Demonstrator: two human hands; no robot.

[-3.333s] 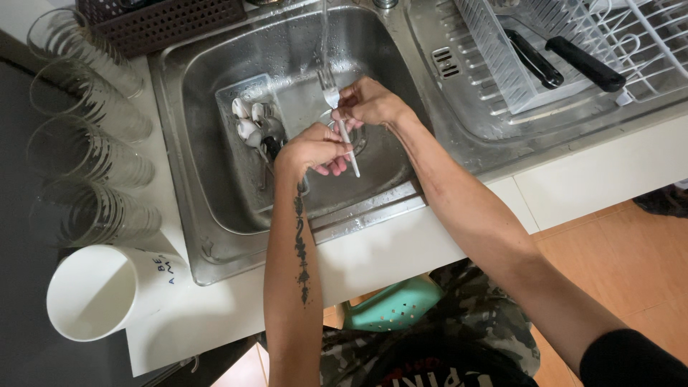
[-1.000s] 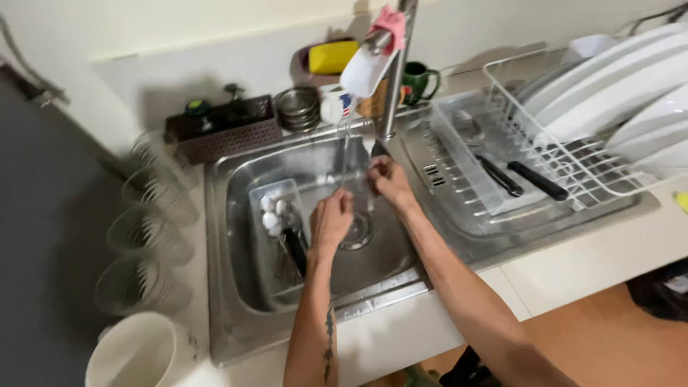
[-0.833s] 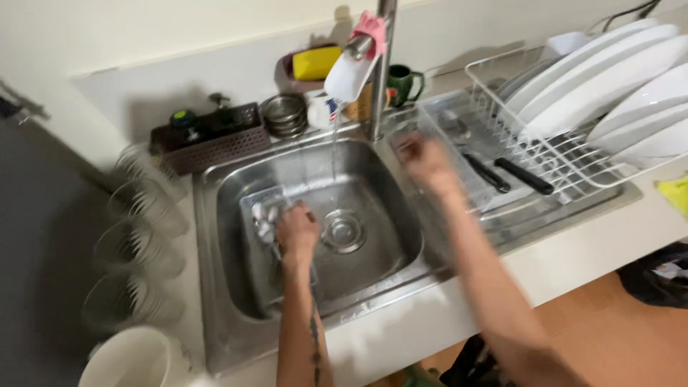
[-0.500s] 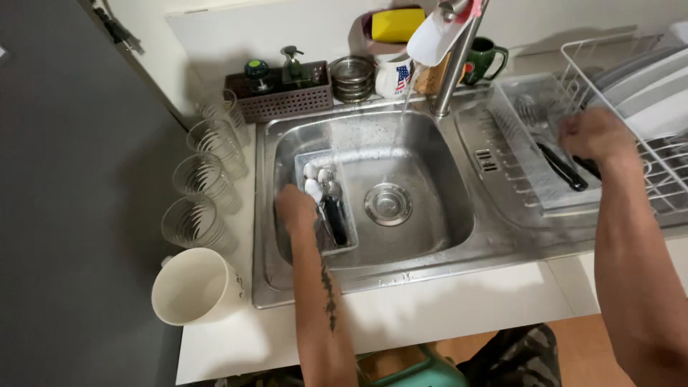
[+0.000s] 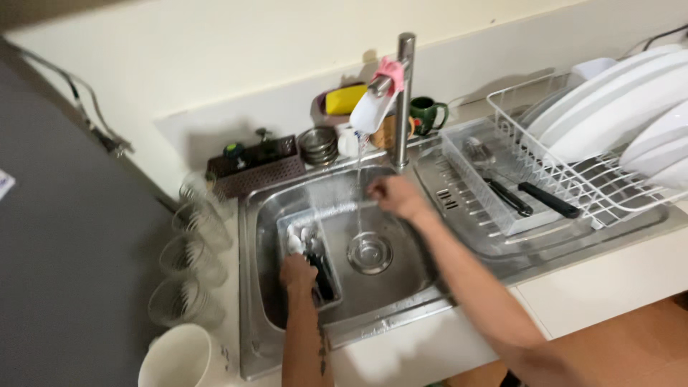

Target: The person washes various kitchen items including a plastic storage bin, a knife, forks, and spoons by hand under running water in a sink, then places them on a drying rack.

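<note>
**Cutlery rinsed at the sink, one hand in the tray, one under the tap**

Nearest the camera, a white cup (image 5: 174, 358) stood at the counter's edge, with a row of clear glasses (image 5: 188, 251) lying behind it along the left side of the steel sink (image 5: 251, 315). Inside the basin, the left hand (image 5: 297, 274) rested on a clear plastic tray (image 5: 285, 223) that held a cluster of spoons (image 5: 295, 240) and dark-handled utensils; its fingers were curled down over a black handle (image 5: 322, 276), though whether they actually gripped it could not be told from this angle. The drain (image 5: 370, 252) sat just to the right of the tray.

Farther in, the right hand (image 5: 396, 196) was closed around a thin, pale utensil (image 5: 342, 207), blurred, held level in the stream of water falling from the tap (image 5: 404, 97). To rinse it well, a judgement only, the piece should be turned in the stream so both faces meet the water, with the pinch kept firm, as wet cutlery slips.

To the right, a clear draining tray (image 5: 466, 179) held two black-handled knives (image 5: 529, 198), and beyond it white plates (image 5: 616, 100) stood in a wire rack (image 5: 609, 193). Against the back wall were a brown basket (image 5: 254, 172), stacked metal bowls (image 5: 319, 145), a yellow sponge (image 5: 344, 99) and a green mug (image 5: 428, 113).
</note>
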